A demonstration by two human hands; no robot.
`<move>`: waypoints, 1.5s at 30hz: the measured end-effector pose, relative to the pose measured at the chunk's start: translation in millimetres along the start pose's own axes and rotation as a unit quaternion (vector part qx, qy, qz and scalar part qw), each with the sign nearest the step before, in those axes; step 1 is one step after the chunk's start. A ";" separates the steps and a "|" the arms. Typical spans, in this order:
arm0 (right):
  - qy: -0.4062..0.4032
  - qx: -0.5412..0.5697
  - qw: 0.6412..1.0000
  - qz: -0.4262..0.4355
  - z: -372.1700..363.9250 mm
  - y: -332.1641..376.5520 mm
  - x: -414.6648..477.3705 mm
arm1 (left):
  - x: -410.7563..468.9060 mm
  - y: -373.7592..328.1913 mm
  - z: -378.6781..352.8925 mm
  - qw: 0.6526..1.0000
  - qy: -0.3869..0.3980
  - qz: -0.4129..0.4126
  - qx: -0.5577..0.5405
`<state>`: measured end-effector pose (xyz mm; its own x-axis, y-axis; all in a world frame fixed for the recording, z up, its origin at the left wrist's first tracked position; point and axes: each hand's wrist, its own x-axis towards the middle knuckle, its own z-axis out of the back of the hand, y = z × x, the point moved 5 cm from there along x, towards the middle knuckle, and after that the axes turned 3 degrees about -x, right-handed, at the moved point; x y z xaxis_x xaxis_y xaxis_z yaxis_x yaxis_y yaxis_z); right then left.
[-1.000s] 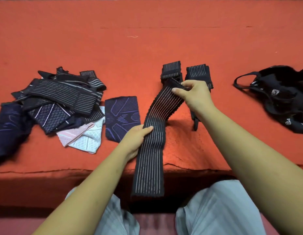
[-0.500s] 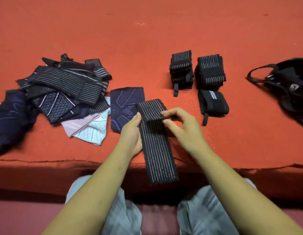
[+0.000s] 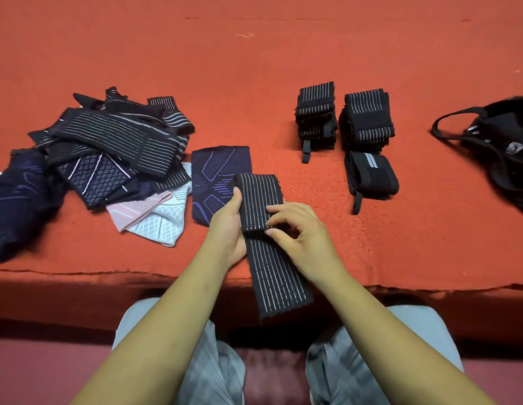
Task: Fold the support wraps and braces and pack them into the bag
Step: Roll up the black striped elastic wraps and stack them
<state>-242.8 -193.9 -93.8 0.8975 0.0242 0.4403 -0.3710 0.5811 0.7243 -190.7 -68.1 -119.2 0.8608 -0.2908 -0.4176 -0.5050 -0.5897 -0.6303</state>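
A long black striped wrap [image 3: 269,258] lies across the front edge of the red surface, its far end folded back over itself. My left hand [image 3: 228,229] holds the wrap's left side, thumb up along its edge. My right hand [image 3: 301,232] pinches the folded end's edge. Three folded black wraps sit beyond: one [image 3: 315,118], another [image 3: 367,119], and a third [image 3: 371,176] nearer me. The black bag [image 3: 500,144] lies at the far right, partly cut off by the frame.
A loose heap of unfolded dark wraps and braces [image 3: 108,147] lies at the left, with a navy patterned sleeve [image 3: 216,176] and a pink-white one [image 3: 155,214] beside it. The red cloth surface [image 3: 254,68] ends at a front edge above my knees.
My right hand brought the wrap's far end back toward me, folding it over. The fold has lengthened and the hanging tail has shortened. My left hand stayed on the left edge.
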 end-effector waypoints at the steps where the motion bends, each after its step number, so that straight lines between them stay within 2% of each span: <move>1: 0.006 -0.017 1.000 0.003 -0.5 -2.6 -1.2 | -0.7 1.0 -0.5 1.000 0.011 0.005 0.003; 7: 0.061 -0.101 0.993 -0.004 -2.1 -7.9 -8.7 | 4.9 -0.3 1.6 0.992 0.089 -0.060 0.065; 10: 0.046 -0.070 0.996 -0.008 9.2 0.6 -2.6 | 3.2 -0.4 1.0 0.987 0.088 -0.087 0.099; 12: -0.021 -0.033 0.998 -0.054 25.9 0.4 11.7 | 2.2 -0.3 -0.8 0.982 0.099 -0.098 0.128; 14: -0.059 -0.023 0.988 -0.139 38.9 -7.9 28.2 | 0.2 0.5 -3.8 0.975 0.132 -0.094 0.153; 16: -0.029 0.017 0.974 -0.222 42.1 -17.3 42.9 | -4.4 3.0 -9.5 0.965 0.177 -0.074 0.176; 18: 0.022 0.079 0.961 -0.263 41.4 -22.0 52.1 | -8.3 5.7 -13.2 0.957 0.207 -0.057 0.193; 20: 0.065 0.080 0.963 -0.250 44.2 -19.6 59.7 | -8.7 6.3 -13.8 0.957 0.212 -0.051 0.193; 22: 0.069 0.062 0.972 -0.216 49.2 -14.4 66.5 | -8.0 5.7 -13.5 0.959 0.210 -0.046 0.186; 28: -0.068 0.026 0.989 -0.129 72.6 7.2 79.0 | -6.2 9.8 -13.6 0.959 0.198 -0.038 0.201; 36: -0.108 0.082 0.988 -0.074 68.5 24.3 59.1 | -4.9 5.5 -15.6 0.982 0.144 -0.017 0.118; 41: -0.085 0.101 0.989 -0.066 46.4 21.0 24.9 | -3.8 -0.2 -11.0 0.996 0.076 -0.031 0.019; 45: -0.054 0.104 0.991 -0.066 23.7 15.4 -4.9 | -1.4 -1.5 -4.9 0.999 0.033 -0.012 0.007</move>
<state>-258.5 -204.4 -72.2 0.9145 -0.1351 0.3813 -0.3040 0.3924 0.8681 -190.8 -70.5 -114.4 0.8746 -0.3268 -0.3580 -0.4848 -0.5873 -0.6481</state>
